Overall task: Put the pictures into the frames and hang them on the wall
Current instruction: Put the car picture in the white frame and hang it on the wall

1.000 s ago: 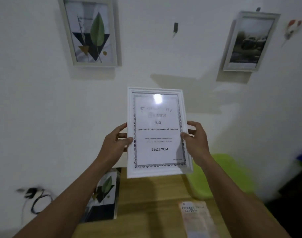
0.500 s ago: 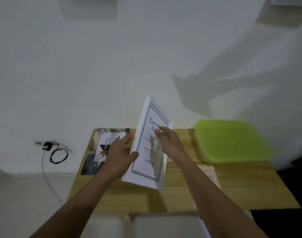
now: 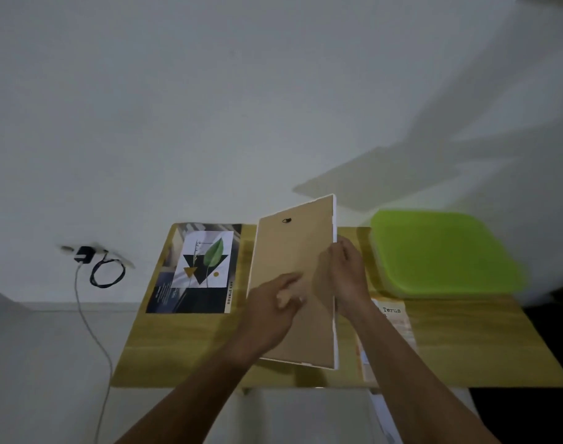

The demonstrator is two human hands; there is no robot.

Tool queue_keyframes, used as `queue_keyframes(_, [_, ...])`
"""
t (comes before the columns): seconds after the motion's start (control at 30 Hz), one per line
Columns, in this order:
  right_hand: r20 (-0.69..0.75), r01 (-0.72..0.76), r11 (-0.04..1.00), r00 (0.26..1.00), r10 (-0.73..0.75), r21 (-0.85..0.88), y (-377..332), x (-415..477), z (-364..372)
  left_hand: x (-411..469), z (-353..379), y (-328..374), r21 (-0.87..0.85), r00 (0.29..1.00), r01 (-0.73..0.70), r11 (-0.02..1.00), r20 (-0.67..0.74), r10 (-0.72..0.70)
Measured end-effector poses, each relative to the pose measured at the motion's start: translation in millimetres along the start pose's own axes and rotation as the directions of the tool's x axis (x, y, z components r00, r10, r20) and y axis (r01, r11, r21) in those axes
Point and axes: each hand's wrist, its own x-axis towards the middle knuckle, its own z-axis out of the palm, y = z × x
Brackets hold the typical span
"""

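A white picture frame (image 3: 291,248) is held over the wooden table (image 3: 466,341) with its brown backing board and small dark hanger facing me. My right hand (image 3: 345,274) grips its white right edge. My left hand (image 3: 270,310) rests on the backing near the lower left, fingers bent against the board. A leaf-and-triangle picture (image 3: 204,259) lies flat on a dark booklet at the table's back left.
A lime green plastic lid or box (image 3: 443,254) sits at the back right. A printed sheet reading "Terus" (image 3: 390,331) lies under my right forearm. A black charger and cable (image 3: 95,267) hang on the white wall at left.
The frame came down from in front of the wall and was flipped, so its brown back faces me instead of the A4 insert. My view tilted down to the table.
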Motion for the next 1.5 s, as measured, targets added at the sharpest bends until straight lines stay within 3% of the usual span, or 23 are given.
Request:
queue_keyframes(0.1, [0.064, -0.075, 0.992, 0.996, 0.069, 0.101, 16.3, 7.9, -11.8, 23.9, -11.0, -34.2, 0.115, 0.972, 0.190, 0.975, -0.162, -0.170])
queue_keyframes(0.17, [0.079, -0.086, 0.995, 0.994, 0.081, 0.058, 27.1, 11.5, -15.6, 37.0, -19.5, -54.5, 0.086, 0.948, 0.312, 0.946, -0.096, -0.304])
queue_keyframes(0.3, [0.029, -0.156, 0.982, 0.988, 0.154, 0.103, 55.1, 19.0, -20.0, 48.7, -22.8, -90.2, 0.059, 0.927, 0.358, 0.932, 0.094, -0.363])
queue_keyframes(0.43, [0.006, -0.216, 0.976, 0.976, 0.216, -0.039, 87.1, 31.9, -21.0, 54.9, -12.3, -110.0, 0.030, 0.907, 0.413, 0.910, 0.069, -0.415])
queue_keyframes(0.6, [0.021, -0.144, 0.879, 0.985, 0.172, -0.454, 131.3, 58.8, -21.4, 66.0, 5.6, -135.0, 0.120, 0.927, 0.373, 0.920, 0.003, -0.376])
queue_keyframes(0.77, [0.048, -0.069, 0.642, 0.986, 0.162, -0.764, 155.0, 76.4, -25.0, 79.6, 25.4, -158.0, 0.248, 0.924, 0.380, 0.891, -0.049, -0.380])
queue_keyframes(1.0, [0.067, -0.022, 0.530, 0.986, 0.149, -0.848, 155.5, 75.3, -18.4, 96.8, 26.4, -161.9, 0.381, 0.939, 0.329, 0.864, -0.034, -0.343])
queue_keyframes(1.1, [0.119, 0.100, 0.373, 0.993, 0.026, -0.923, 149.8, 80.6, -6.2, 102.1, 23.3, -161.7, 0.435, 0.949, 0.295, 0.851, -0.031, -0.313])
queue_keyframes(1.2, [0.244, 0.252, 0.279, 0.968, -0.062, -0.927, 152.5, 105.0, 15.2, 104.2, 19.1, -164.0, 0.440, 0.960, 0.254, 0.861, -0.005, -0.281])
queue_keyframes(1.33, [0.331, 0.328, 0.289, 0.943, -0.039, -0.900, 166.8, 142.3, 41.3, 105.0, 14.0, -166.7, 0.451, 0.973, 0.198, 0.870, 0.014, -0.229])
queue_keyframes(1.5, [0.275, 0.283, 0.350, 0.959, -0.075, -0.893, 177.2, 155.6, 57.9, 104.6, 11.5, -165.2, 0.379, 0.974, 0.205, 0.902, 0.007, -0.225])
